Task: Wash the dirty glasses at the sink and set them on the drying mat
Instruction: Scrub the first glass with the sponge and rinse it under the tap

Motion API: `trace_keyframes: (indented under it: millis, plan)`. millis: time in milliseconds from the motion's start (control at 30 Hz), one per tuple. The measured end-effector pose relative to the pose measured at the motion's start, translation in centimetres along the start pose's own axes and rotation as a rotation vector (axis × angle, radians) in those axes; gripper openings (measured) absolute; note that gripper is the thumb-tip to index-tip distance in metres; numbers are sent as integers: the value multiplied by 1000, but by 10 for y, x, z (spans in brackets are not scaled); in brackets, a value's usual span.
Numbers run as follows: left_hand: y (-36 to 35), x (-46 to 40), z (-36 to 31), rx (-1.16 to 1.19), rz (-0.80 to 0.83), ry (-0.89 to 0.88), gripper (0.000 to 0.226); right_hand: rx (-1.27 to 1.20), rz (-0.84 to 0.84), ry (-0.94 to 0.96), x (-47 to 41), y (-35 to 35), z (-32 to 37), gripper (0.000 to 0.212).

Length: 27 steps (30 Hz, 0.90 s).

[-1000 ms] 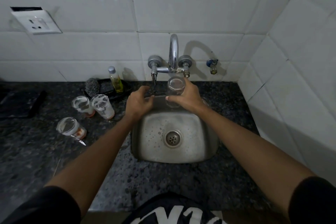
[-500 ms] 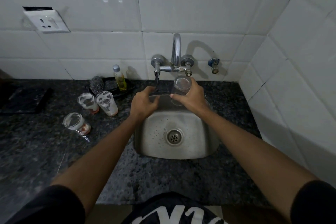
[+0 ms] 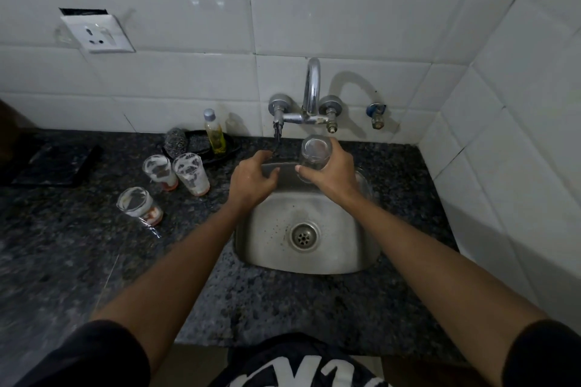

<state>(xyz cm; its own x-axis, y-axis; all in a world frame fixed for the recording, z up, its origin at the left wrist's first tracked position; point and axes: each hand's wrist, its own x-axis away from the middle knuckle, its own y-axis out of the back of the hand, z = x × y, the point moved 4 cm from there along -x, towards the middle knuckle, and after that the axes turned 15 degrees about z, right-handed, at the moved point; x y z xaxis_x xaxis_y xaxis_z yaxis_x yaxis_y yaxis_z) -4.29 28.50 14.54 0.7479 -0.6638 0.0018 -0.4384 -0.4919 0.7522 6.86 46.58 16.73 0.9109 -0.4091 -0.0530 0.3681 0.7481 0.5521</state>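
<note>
Head view, nearest first: two black sleeves at the bottom edge, bare forearms reaching forward over a dark speckled counter (image 3: pixel 78 264). Steel sink (image 3: pixel 345 248) set into the counter, drain at its middle. Over the sink's far rim, left hand (image 3: pixel 250 181) palm down, fingers bent and reaching toward the left tap handle; touching it or not, cannot tell. Beside it, right hand (image 3: pixel 333 174) wrapped round a clear glass (image 3: pixel 315 154), fingers clamped on its side, thumb across the near face, open mouth up and tipped toward the camera, held just under the tap (image 3: pixel 311 94). Left of the sink on the counter, three dirty glasses smeared white with reddish dregs: one (image 3: pixel 140 206) nearer, two more (image 3: pixel 158 172) and (image 3: pixel 191 173) side by side just behind it. Farther left, a dark flat mat (image 3: pixel 53 165). Beyond the glasses, a black tray (image 3: pixel 232 148) with a steel scrubber (image 3: pixel 176 142) and a bottle of yellow liquid (image 3: pixel 214 132). At the back, white tiled wall with a socket (image 3: pixel 97 33).
</note>
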Motion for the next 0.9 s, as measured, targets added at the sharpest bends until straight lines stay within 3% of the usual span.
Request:
trace_keyframes:
  millis: [200, 333, 500, 667, 900]
  plan:
    - [1, 8, -1, 24, -36, 5, 55, -17, 53, 13, -1, -5, -1, 67]
    - [10, 22, 7, 20, -111, 18, 44, -43, 103, 52, -4, -15, 13, 66]
    - [48, 62, 38, 7, -251, 105, 47, -88, 244, 135, -22, -48, 47, 63]
    - [105, 104, 93, -24, -394, 264, 35, -133, 336, 213, -49, -109, 96, 64]
    - [179, 145, 214, -59, -499, 520, 42, -94, 485, 317, -113, -246, 183, 70]
